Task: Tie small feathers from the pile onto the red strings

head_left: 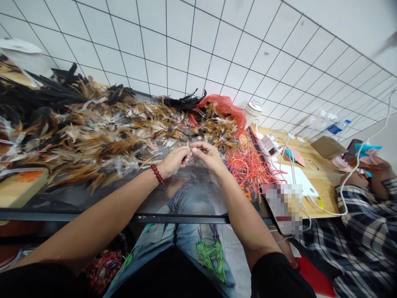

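Note:
My left hand (175,160) and my right hand (207,155) meet fingertip to fingertip over a glass tabletop (192,194). Both are closed in a pinch on something small and thin between them, probably a feather quill, too small to name. A red bead bracelet (157,174) circles my left wrist. Right behind my hands lies a big heap of brown, white and black feathers (102,132). To the right of my hands sits a tangle of red elastic bands (251,165).
A red plastic bag (226,108) lies behind the feathers near a white cup (252,111). White cables, a power strip (269,145) and papers cover the wooden table at right. Another person in a plaid sleeve (366,231) sits at the right edge. A white tiled wall rises behind.

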{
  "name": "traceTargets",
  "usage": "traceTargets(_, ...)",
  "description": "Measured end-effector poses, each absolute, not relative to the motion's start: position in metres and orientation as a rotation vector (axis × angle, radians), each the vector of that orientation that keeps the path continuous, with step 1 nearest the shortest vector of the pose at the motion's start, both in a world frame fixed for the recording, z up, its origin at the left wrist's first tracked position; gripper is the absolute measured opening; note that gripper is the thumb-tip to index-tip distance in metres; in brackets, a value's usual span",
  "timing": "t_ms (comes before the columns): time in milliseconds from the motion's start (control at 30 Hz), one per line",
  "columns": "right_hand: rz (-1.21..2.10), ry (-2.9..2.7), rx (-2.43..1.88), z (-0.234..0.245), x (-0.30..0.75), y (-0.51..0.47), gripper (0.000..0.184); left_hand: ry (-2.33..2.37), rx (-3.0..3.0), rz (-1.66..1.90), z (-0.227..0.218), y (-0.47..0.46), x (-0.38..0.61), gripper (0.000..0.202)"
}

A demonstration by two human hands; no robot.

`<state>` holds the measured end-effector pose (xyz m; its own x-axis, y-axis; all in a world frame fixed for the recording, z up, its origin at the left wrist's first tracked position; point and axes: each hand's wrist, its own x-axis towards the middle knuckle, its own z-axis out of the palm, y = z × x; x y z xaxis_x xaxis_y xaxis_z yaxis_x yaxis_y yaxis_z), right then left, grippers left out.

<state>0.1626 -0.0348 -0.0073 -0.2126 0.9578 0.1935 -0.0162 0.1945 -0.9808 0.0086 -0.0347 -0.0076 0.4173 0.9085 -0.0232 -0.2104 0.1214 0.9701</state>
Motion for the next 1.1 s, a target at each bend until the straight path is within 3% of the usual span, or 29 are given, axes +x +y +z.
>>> traceTargets(433,0.928,-1.690,-0.988,-0.010,0.164,-0.034,0.025,0.827,1.375,0.980,-0.016,-0.030,0.007,0.027)
traceTargets(733,0.385,-1.778,-1.045,-0.004,0.158,-0.043,0.016,0.804,1.154,1.084,-0.010,-0.031,0.007,0.021)
traceTargets(1100,0.804,-1.559,-1.024,-0.011,0.155,-0.042,0.022,0.649,0.905,1.086,-0.001,-0.034,0.005,0.020)
